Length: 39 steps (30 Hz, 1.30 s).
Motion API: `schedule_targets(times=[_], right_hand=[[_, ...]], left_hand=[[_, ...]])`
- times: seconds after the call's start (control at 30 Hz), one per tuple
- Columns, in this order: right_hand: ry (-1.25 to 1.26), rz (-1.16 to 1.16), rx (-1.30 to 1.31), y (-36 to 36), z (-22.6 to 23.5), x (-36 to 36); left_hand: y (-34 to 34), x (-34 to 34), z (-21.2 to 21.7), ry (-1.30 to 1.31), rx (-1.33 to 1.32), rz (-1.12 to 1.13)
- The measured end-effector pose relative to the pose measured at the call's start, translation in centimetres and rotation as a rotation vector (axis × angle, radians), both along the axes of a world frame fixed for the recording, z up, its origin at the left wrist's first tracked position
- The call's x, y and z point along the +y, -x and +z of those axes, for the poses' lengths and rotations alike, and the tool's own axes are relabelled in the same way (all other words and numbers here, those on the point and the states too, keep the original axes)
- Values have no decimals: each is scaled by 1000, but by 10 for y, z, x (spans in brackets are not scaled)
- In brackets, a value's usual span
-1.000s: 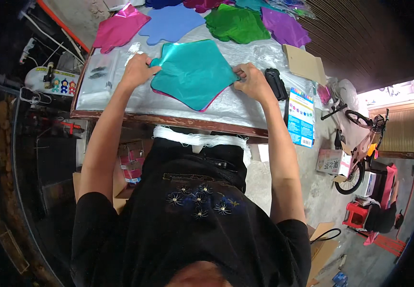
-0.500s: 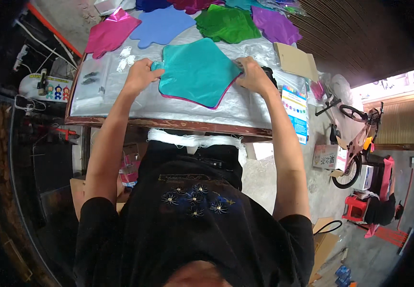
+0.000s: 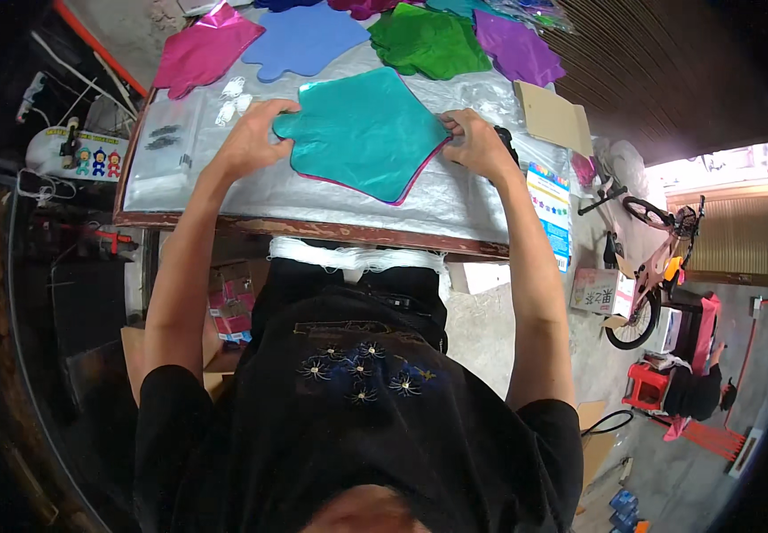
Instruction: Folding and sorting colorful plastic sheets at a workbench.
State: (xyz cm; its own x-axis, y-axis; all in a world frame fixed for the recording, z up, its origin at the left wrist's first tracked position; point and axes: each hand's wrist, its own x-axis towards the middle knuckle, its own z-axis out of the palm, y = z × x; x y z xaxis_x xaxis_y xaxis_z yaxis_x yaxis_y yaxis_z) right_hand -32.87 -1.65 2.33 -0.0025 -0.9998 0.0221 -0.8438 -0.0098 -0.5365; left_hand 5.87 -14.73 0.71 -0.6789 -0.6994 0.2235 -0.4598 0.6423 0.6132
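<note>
A flat teal foil balloon (image 3: 362, 133), star-shaped with a short rounded tab at its left, lies in front of me on the plastic-covered table (image 3: 251, 200). A magenta edge shows beneath its lower and right sides. My left hand (image 3: 255, 142) is at the tab, thumb and forefinger apart on either side of it, not pinching it. At the right-hand point, the fingers of my right hand (image 3: 477, 147) are pinched together on the balloon's corner.
Flat foil balloons in pink (image 3: 206, 49), light blue (image 3: 304, 40), green (image 3: 428, 44) and purple (image 3: 517, 49) lie along the back. White string bundles (image 3: 233, 99) and a clear bag (image 3: 166, 147) are at left. Cardboard (image 3: 554, 120) and a printed packet (image 3: 551, 213) lie at right.
My left hand has loosened from the tab, its thumb and forefinger spreading apart. My right hand stays at the right corner. The balloon has barely shifted.
</note>
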Motion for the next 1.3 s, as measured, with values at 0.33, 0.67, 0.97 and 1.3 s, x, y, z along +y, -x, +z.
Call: schedule_targets(times=[0.33,0.67,0.97,1.3], right_hand=[[40,8,-76,-2,2,-3],[148,-46,29,-9,-13,-45],[123,-68,40,-1,-21,-62],[119,-81,51,4,-28,-63]], left_hand=[[2,-2,-14,24,36,-28],[-1,13,-2,160,71,25],[15,80,-2,140,94,89],[20,81,-6,87,114,94]])
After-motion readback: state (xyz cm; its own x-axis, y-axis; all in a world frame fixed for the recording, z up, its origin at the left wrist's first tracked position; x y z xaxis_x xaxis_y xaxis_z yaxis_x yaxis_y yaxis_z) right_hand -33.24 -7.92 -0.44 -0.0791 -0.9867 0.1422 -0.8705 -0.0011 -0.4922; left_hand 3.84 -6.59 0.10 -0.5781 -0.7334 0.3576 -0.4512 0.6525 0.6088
